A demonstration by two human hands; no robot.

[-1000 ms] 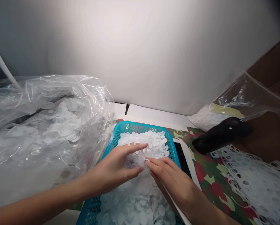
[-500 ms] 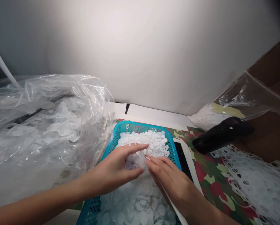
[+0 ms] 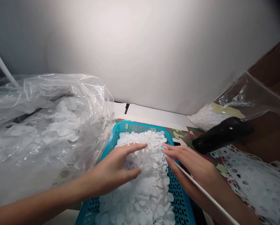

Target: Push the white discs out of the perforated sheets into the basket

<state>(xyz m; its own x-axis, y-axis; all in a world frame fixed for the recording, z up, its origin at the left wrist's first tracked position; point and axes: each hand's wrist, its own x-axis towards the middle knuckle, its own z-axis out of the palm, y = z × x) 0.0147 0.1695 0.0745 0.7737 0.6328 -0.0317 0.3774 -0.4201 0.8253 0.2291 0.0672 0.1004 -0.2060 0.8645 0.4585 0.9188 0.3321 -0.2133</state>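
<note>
My left hand is over a blue plastic basket of small white discs. Its thumb and index finger curve apart around a translucent white sheet punched with round holes; the other fingers are partly hidden behind it, and the sheet's lower edge blends into the discs. Above the basket's right rim is my right hand, its fingers stretched forward and close together. Between thumb and fingers lies a thin white strip, slanting toward the lower right; whether it is a stick or a sheet's edge, I cannot tell.
Clear plastic bags with white pieces fill the left side. A black object lies at right, beside a stack of perforated white sheets. A bag of white material is behind it. Camouflage cloth lies beneath.
My right hand has moved right, away from my left hand, bringing the white strip along. More of the discs and the basket's right wall now show. My left hand has barely moved.
</note>
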